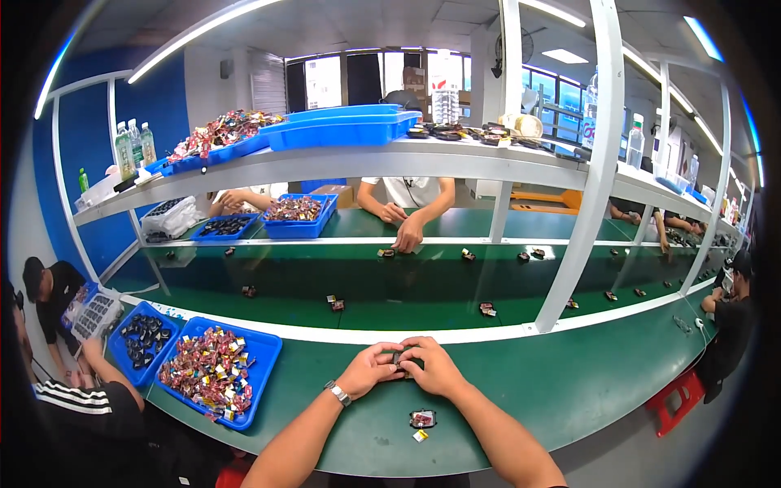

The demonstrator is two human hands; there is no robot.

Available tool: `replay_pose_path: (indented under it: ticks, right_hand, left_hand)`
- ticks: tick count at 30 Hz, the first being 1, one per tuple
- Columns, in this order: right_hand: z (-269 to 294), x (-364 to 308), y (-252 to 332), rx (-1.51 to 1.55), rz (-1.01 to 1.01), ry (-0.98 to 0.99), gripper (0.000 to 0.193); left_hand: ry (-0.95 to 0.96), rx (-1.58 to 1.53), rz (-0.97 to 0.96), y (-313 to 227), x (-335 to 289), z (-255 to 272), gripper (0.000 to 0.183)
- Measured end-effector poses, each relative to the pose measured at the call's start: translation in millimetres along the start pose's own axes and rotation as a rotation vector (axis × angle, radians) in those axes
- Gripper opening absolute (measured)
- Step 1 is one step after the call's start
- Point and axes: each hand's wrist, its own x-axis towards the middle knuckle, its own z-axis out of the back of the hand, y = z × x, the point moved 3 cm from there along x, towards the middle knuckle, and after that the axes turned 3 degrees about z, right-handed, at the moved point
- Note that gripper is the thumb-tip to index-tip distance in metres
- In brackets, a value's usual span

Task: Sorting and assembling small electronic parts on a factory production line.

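Over the near edge of the green bench, my left hand and my right hand meet with fingers pinched together. Between the fingertips is a small dark plastic part, mostly covered, so its exact kind cannot be made out. On the bench below my hands lies a small open black casing with a red circuit board and a silvery piece inside. A yellow-and-white tabbed piece sits just in front of that casing. A metal-banded watch is on my left wrist.
To my left, a blue tray is heaped with red boards, beside a blue tray of black casings. Beyond a white rail, a green conveyor carries scattered assemblies. A white post rises ahead-right. Co-workers sit around.
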Motion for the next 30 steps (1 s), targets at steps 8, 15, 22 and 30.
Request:
replay_pose_path:
  ticks: [8, 15, 22, 30]
  right_hand:
    - [1.7, -0.9, 0.7, 0.057, 0.032, 0.047, 0.009]
    - [-4.6, -2.6, 7.9, -0.045, -0.016, -0.097, 0.011]
    - [-7.2, -3.8, 8.9, -0.053, 0.01, -0.175, 0.012]
    - [-16.5, -4.3, 2.4, 0.079, -0.13, -0.211, 0.016]
  left_hand:
    - [-0.049, 0.045, 0.084, 2.4, 0.8, 4.1, 0.033]
    - [-0.04, -0.085, 0.053, 5.6, 1.0, 9.2, 0.032]
    - [-0.025, -0.128, 0.016, 3.0, -0.3, 6.2, 0.031]
    - [-0.06, -0.102, 0.032, 7.5, 1.9, 13.2, 0.03]
